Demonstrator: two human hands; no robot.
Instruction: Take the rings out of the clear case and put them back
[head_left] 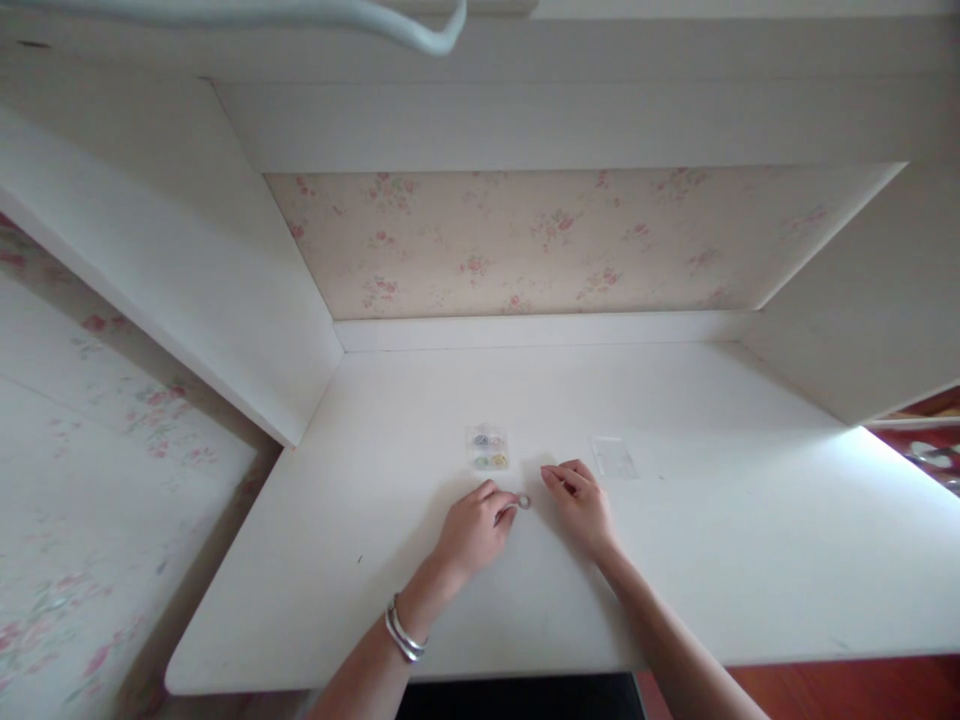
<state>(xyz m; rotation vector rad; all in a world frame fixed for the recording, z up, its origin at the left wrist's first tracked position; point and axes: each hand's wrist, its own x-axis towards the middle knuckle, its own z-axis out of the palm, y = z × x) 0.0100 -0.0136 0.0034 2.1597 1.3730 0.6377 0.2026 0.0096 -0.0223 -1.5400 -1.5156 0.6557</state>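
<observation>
Both forearms are reaching forward from the bottom edge of the view onto the white desk top (675,560), converging toward its middle. The left hand (474,528) is lying knuckles-up with the wrist slightly bent inward, a pair of silver bangles (403,634) sitting around that wrist. Its thumb and forefinger are closing together on a small round pale ring-like object (523,501), which is resting on the desk at the fingertips; the object is too small to say what it is made of, though it appears to be a small roll or ring. The right hand (578,502) is lying palm down just beside it, fingers curled loosely and pointing left toward the object, holding nothing and stopping just short of it.

Just beyond the left hand, a small clear plastic box with coloured round pieces inside (488,449) is sitting on the desk. Near the right hand, a little farther back, a flat clear plastic lid (614,457) is lying apart from the box. Floral wallpaper (525,240) is covering the wall behind the desk.
</observation>
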